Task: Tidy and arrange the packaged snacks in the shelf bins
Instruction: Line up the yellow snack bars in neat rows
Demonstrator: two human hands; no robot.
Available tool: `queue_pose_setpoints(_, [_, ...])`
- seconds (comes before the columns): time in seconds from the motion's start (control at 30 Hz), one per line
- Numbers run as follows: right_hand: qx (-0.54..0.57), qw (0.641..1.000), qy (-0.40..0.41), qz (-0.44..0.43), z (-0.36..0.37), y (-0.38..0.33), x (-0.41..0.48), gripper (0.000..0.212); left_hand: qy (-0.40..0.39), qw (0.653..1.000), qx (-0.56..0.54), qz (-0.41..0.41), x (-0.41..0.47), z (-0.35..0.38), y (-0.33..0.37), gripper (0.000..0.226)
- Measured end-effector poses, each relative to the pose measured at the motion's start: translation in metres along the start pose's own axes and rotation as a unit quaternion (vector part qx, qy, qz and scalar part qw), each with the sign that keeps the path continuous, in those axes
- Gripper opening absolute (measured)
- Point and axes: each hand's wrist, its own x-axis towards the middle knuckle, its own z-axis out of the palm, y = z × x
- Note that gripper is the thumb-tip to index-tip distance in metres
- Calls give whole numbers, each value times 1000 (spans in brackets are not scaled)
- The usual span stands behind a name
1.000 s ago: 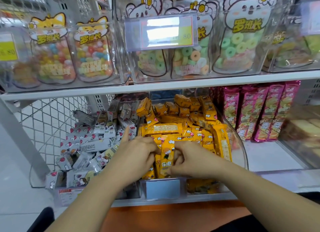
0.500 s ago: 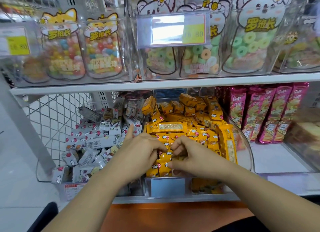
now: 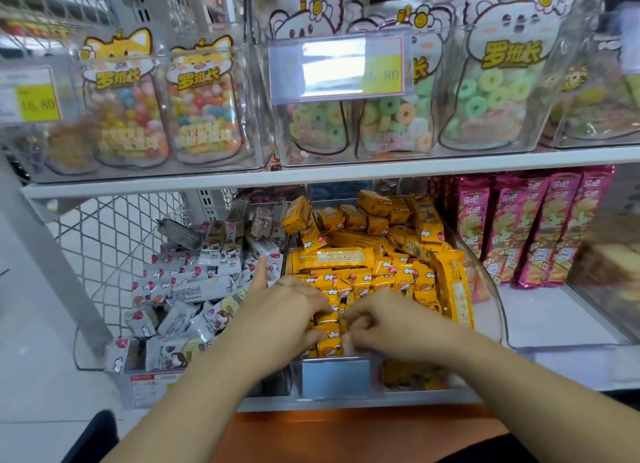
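A clear plastic bin [image 3: 491, 289] on the lower shelf holds a heap of yellow snack packets [image 3: 367, 258]. Both my hands are at its front. My left hand [image 3: 284, 310] curls its fingers round small yellow packets [image 3: 329, 338] at the front of the heap, with the index finger sticking up toward the neighbouring bin. My right hand [image 3: 388, 324] pinches the same cluster of packets from the right side. The bin to the left [image 3: 138, 386] holds several white and grey snack packets [image 3: 194, 282].
Pink snack packs [image 3: 530, 227] stand upright on the lower shelf at right. The upper shelf [image 3: 346, 175] carries clear bins of candy pouches and a price tag holder [image 3: 339, 67]. Wire mesh [image 3: 104, 241] closes the left end. An orange ledge [image 3: 346, 431] runs below.
Both hands stay on the yellow packets at the bin's front, shifting them a little; the fingers have closed nearer together. The view has drifted slightly.
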Motion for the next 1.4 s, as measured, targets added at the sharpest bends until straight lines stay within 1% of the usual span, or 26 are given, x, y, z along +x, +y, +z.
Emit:
queue_pose_setpoints(0.07, [-27,997,66,-5,-28,6,-11,7,1,1000,-7,4,0,1,-2,42])
queue_pose_setpoints(0.1, [-43,993,107,0,-41,11,-16,21,2,1000,-11,4,0,1,-2,42])
queue_pose_setpoints(0.13, [-52,988,144,6,-52,17,-20,30,2,1000,-16,5,-1,1,-3,42])
queue_pose_setpoints(0.17, [-64,985,159,12,-57,24,-21,33,1,1000,-19,5,-1,1,-3,42])
queue_pose_setpoints(0.2, [-87,983,161,14,-57,29,-22,35,-1,1000,-19,4,0,1,-3,42])
queue_pose_setpoints(0.3, [-171,977,123,36,-45,41,-17,38,-7,1000,-15,3,0,0,-1,41])
queue_pose_setpoints(0.37, [-206,972,114,24,-39,43,-16,39,-8,1000,-24,0,1,0,0,40])
queue_pose_setpoints(0.47, [-256,962,95,-22,-33,42,-12,44,-11,1000,-24,1,2,-1,2,38])
queue_pose_setpoints(0.6, [-314,945,95,-13,-27,39,-5,42,-12,999,-38,4,3,1,3,38])
queue_pose_setpoints(0.7, [-305,948,85,-11,-22,40,-4,35,-2,999,-54,3,2,1,1,38])
queue_pose_setpoints(0.77, [-281,955,95,-23,-23,38,-3,29,1,998,-56,2,1,1,0,39])
queue_pose_setpoints(0.93, [-164,967,188,-59,-24,22,5,32,-7,999,-45,-2,1,1,-1,42])
queue_pose_setpoints(1.13, [-143,974,169,-50,9,20,29,29,-11,999,-35,-4,0,1,0,42])
queue_pose_setpoints(1.27, [-131,977,159,-49,4,20,29,38,-9,999,-40,-1,-2,1,-1,42])
queue_pose_setpoints(1.33, [-115,977,169,-56,-5,19,22,41,-4,999,-44,1,-2,1,-1,42])
queue_pose_setpoints(1.37, [-110,977,175,-58,-12,19,18,34,-2,999,-45,2,-1,0,-1,42])
queue_pose_setpoints(1.4, [-116,976,176,-56,-19,20,13,22,0,999,-47,2,-1,0,-1,41])
